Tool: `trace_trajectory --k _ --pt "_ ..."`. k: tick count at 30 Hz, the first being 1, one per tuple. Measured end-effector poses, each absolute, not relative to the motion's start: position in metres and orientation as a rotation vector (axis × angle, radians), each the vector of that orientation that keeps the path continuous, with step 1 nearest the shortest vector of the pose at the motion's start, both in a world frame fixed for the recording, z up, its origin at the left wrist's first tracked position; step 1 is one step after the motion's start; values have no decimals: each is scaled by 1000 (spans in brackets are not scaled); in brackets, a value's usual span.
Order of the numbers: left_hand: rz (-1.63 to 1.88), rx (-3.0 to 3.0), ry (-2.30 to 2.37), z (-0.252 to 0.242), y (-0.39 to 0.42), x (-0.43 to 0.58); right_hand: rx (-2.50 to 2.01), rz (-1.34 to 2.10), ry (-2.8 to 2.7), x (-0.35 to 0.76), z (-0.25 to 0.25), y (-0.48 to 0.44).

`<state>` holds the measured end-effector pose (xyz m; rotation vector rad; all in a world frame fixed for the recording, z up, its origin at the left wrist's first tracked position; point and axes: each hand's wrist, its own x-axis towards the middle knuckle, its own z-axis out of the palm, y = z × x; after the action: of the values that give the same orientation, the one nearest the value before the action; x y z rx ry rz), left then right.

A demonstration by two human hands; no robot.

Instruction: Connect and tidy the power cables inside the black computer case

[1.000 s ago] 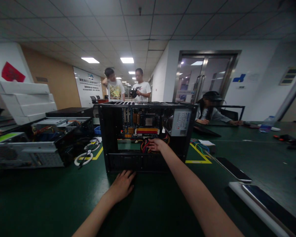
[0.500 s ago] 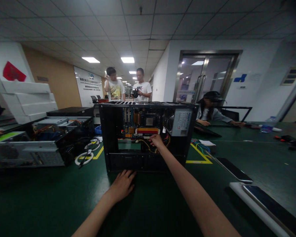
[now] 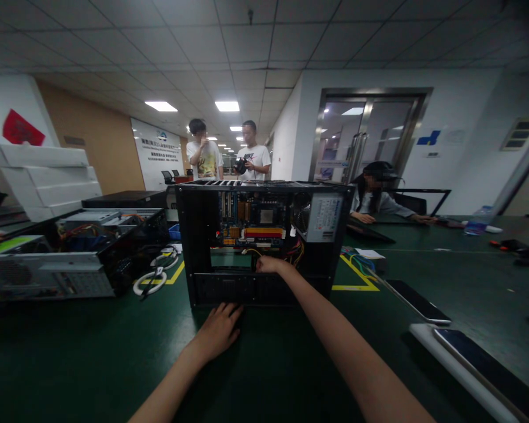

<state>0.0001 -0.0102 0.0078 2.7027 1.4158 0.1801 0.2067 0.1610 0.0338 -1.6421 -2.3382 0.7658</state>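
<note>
A black computer case (image 3: 185,247) stands on the green table in front of me, its side open. Inside are a motherboard (image 3: 264,214) with red and yellow memory slots and, at upper right, a power supply (image 3: 324,217). My right hand (image 3: 272,264) reaches into the lower middle of the case, below the motherboard, its fingers curled together; what they hold, if anything, is hidden. Loose thin cables (image 3: 296,254) hang close to it, one with a white plug. My left hand (image 3: 220,326) lies on the table against the case's bottom edge, fingers spread, holding nothing.
Another opened computer case (image 3: 79,264) and coiled white cables (image 3: 150,283) lie at left. On the right are dark flat devices (image 3: 417,301), a white slab (image 3: 454,361) and a water bottle (image 3: 478,222). One person sits at right; two stand behind.
My right hand has moved down and to the left, from just beneath the motherboard's memory slots to lower in the case. My left hand has stayed in place.
</note>
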Motion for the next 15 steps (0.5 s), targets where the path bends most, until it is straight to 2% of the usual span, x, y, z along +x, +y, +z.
trace_trajectory --k 9,15 --pt "174 2687 1413 7 -10 1 -1754 1161 -2415 203 52 143" --pt "190 2687 1413 7 -10 0 -1794 1205 -2358 204 60 136"
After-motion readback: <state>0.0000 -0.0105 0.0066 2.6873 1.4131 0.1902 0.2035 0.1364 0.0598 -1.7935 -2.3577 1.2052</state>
